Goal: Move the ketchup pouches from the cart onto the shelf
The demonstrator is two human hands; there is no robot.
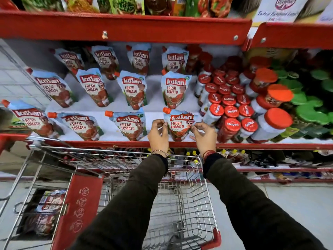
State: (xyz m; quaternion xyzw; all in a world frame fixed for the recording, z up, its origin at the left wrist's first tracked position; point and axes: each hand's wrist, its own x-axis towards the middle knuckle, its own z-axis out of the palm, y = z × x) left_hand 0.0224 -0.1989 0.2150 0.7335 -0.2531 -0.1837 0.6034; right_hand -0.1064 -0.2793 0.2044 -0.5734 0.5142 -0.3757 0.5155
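A ketchup pouch [180, 124] with an orange cap stands upright at the front edge of the white shelf [111, 131], rightmost in the front row. My left hand [158, 135] pinches its left edge and my right hand [204, 136] pinches its right edge. Several more ketchup pouches [132, 91] stand in rows behind and to the left. The wire cart [182, 204] sits below my arms, its visible basket part bare. More pouches [48, 204] lie low at the left, seen through the cart's wires.
Red-capped jars [229, 112] crowd the shelf right beside the held pouch, with green-lidded jars [310, 112] further right. A red shelf rail [126, 27] hangs overhead. A lower shelf [270, 159] holds other goods. The cart's red seat flap [79, 204] stands at the left.
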